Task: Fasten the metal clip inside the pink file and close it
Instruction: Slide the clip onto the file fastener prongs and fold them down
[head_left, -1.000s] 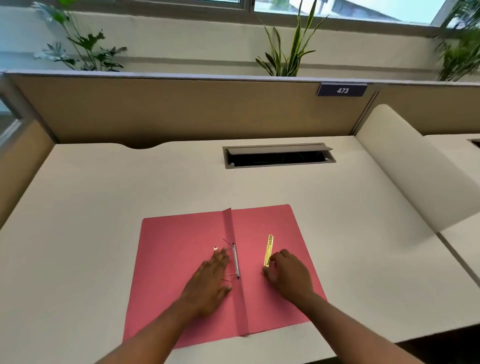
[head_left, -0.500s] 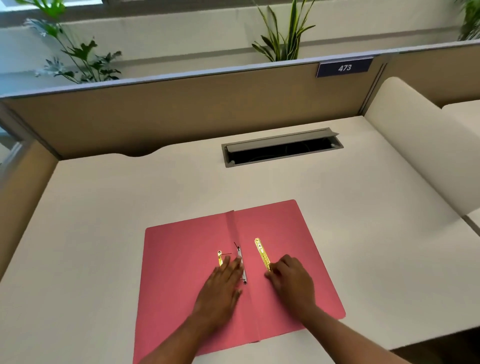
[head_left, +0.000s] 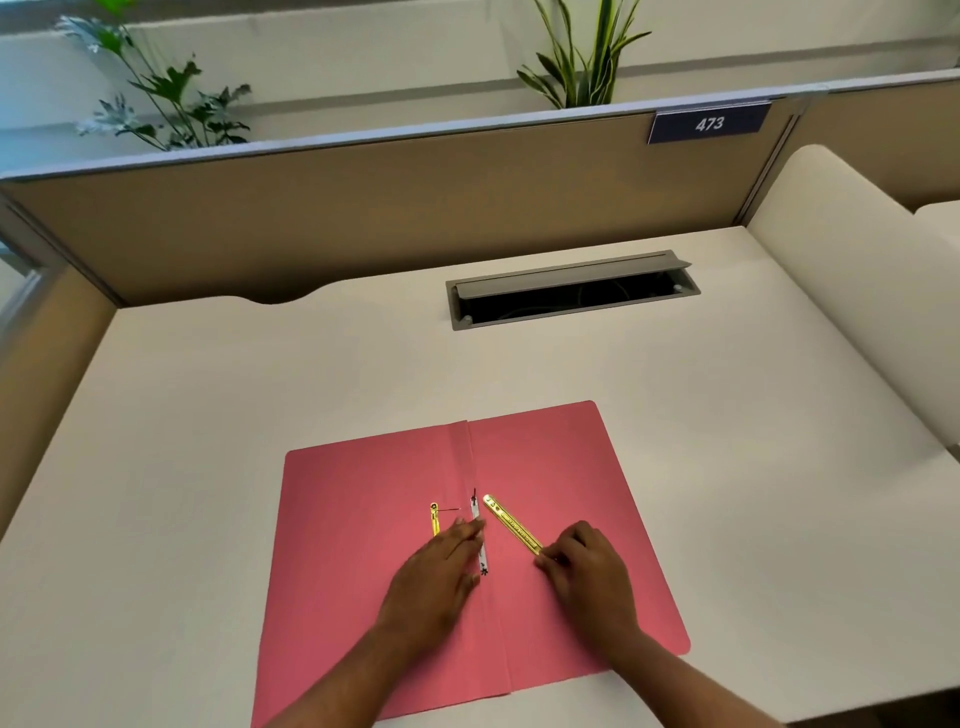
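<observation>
White desk (head_left: 208, 415) fills most of the view, one surface enclosed by tan partition panels (head_left: 363, 208) at the back and left. One dark nameplate (head_left: 709, 123) reading 473 hangs on the back panel. Two green plants (head_left: 576, 57) rise behind the partition against a pale wall. One grey cable hatch (head_left: 571, 288) is set into the desk, its lid propped open.

One pink file (head_left: 363, 519) lies open and flat on the near half of the desk, its centre crease running away from the viewer and its near edge reaching the desk's front edge.

Two bare hands rest on the file. The left hand (head_left: 436, 577) lies flat, fingers extended and together, pressing down just left of the crease; it grips nothing. The right hand (head_left: 592, 566) sits right of the crease, fingers curled, fingertips pinching the near end of one gold metal bar (head_left: 511, 524), which lies angled on the right leaf.

One silver fastener strip (head_left: 479, 535) lies along the crease, partly under the left fingertips. One small gold piece (head_left: 435, 518) lies just left of it, beside those fingertips
</observation>
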